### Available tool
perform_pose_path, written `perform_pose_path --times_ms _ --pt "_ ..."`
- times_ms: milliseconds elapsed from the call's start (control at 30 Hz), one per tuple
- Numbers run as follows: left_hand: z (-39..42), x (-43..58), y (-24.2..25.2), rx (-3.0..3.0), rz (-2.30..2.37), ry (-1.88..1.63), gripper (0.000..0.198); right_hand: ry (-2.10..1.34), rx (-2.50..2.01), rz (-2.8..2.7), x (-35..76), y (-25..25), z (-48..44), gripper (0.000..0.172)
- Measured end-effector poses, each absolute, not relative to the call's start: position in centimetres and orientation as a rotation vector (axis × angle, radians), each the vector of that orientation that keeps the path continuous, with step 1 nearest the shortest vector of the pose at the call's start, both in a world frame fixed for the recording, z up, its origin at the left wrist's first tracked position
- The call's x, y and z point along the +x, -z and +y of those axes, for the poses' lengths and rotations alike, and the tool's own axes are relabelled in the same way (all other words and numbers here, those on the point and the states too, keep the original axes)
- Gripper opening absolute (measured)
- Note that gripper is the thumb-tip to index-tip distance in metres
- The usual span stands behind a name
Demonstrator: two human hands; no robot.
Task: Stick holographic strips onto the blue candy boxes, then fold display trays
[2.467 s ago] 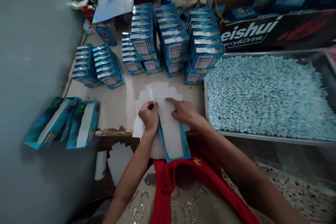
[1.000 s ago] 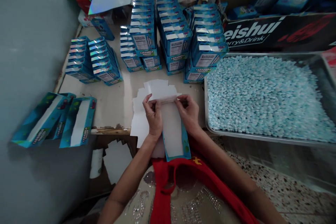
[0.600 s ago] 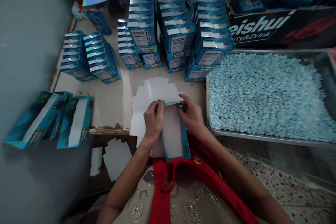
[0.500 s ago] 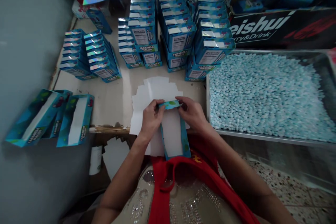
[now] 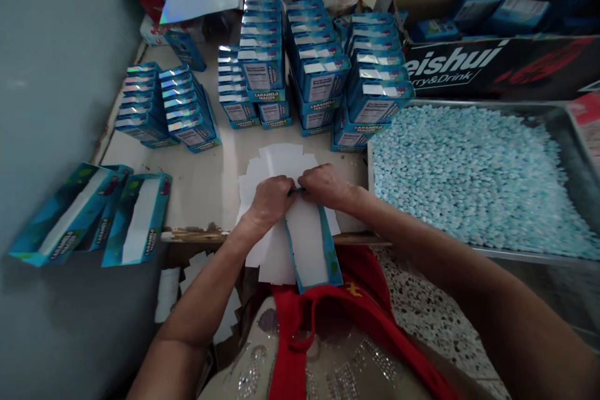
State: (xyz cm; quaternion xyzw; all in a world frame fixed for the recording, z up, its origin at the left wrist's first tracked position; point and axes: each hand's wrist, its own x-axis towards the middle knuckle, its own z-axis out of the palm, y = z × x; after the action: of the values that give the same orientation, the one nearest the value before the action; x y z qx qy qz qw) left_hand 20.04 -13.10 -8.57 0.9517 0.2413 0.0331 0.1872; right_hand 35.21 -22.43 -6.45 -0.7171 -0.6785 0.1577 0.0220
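Note:
A blue cardboard box [image 5: 307, 244] with a white inside lies at the table's front edge, close to my body. My left hand [image 5: 272, 200] is closed on the left part of its far end. At the same end, my right hand [image 5: 325, 186] grips the right part, knuckles up, and the two hands nearly meet. Only a thin dark strip of the box's end shows between them; the fingertips are hidden. Under the box and hands lie flat white cardboard blanks [image 5: 269, 165].
Several stacks of blue boxes [image 5: 265, 78] stand behind the blanks. More open boxes [image 5: 135, 219] lean at the left by the grey wall. A metal tray [image 5: 520, 253] of pale blue candies [image 5: 469, 175] sits at the right, before a black carton [image 5: 497, 65].
Both hands have turned knuckles up and drawn together at the box's far end. The green-blue end flap that showed between them is now mostly covered. The camera view has shifted slightly.

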Motion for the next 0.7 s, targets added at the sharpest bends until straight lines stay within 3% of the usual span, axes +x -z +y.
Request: perform_pose_path --times_ms 267,467,600,700 --pt "-13.8 20.1 8.3 2.705 0.779 -0.088 0.009 -0.472 -2.204 -2.2 34.7 6.6 -21.7 0.014" --pt "-17.5 15.2 3.7 2.772 0.784 -0.47 0.042 -0.376 -2.407 -2.045 36.4 6.2 -21.6 0.011" --pt "-21.5 11.8 3.4 2.789 0.731 -0.385 0.034 -0.409 -2.666 -1.701 37.4 5.5 -23.2 0.014" --pt "-23.5 11.4 5.6 2.861 0.837 -0.288 0.022 -0.404 -2.72 -1.605 36.5 4.7 -25.3 0.028"
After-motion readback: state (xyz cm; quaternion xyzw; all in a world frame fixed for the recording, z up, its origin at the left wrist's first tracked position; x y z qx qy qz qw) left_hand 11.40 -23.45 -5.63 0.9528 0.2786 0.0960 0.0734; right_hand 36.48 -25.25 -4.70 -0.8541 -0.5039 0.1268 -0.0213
